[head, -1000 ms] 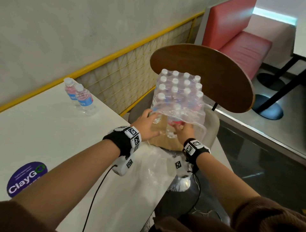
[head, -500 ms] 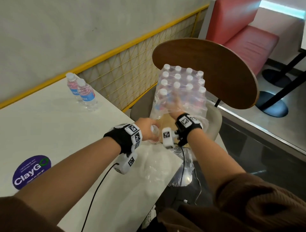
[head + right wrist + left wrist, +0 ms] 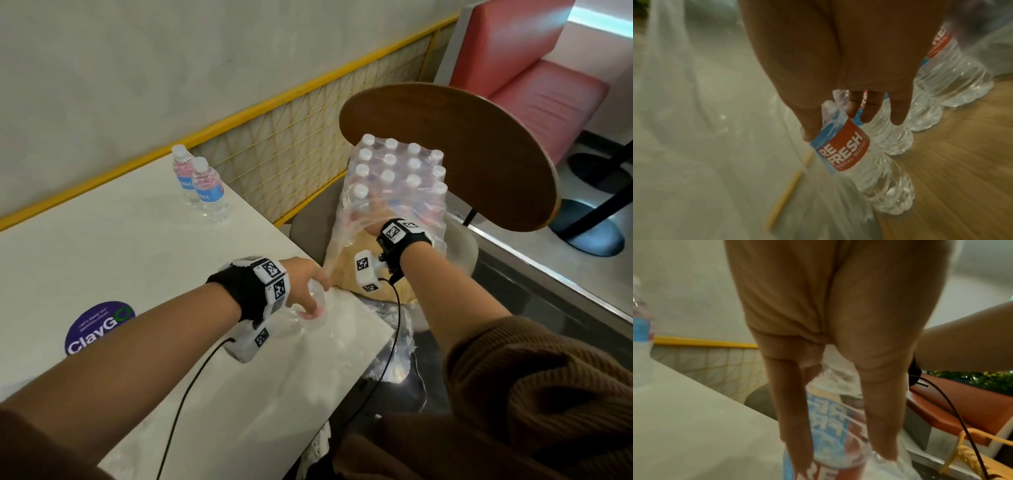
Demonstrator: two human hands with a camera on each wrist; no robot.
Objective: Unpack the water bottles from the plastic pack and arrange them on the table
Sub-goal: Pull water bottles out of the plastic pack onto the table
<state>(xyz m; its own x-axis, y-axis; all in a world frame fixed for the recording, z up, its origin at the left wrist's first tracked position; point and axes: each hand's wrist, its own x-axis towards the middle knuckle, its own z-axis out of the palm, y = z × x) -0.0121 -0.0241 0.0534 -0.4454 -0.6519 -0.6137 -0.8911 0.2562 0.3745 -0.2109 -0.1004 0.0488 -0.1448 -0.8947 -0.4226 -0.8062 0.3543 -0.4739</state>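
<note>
While our left hand (image 3: pixel 305 279) grips a bottle (image 3: pixel 835 431) at the near right edge of the white table (image 3: pixel 113 260), fingers curled round its blue and red label, our right hand (image 3: pixel 838 68) is pushed inside the torn plastic pack (image 3: pixel 394 192) on the chair seat (image 3: pixel 953 146), fingers closing round the neck and shoulder of a second bottle (image 3: pixel 851 155); whether that hold is firm we cannot tell. Two bottles (image 3: pixel 202 186) already stand side by side at the far edge of the table, near the yellow mesh railing (image 3: pixel 291 144).

We judge the risk lies in the wrap: loose film (image 3: pixel 346 240) stretches from the pack toward our left hand, and pulling either bottle away could drag the pack off the seat or topple the remaining rows. The held bottle near the table's edge could also slip, since crumpled plastic (image 3: pixel 308 342) lies under it.

Around us, a round wooden chair back (image 3: pixel 479 154) rises behind the pack, a red upholstered bench (image 3: pixel 534 68) sits far right, and a purple sticker (image 3: pixel 99 329) marks the table on the near left
</note>
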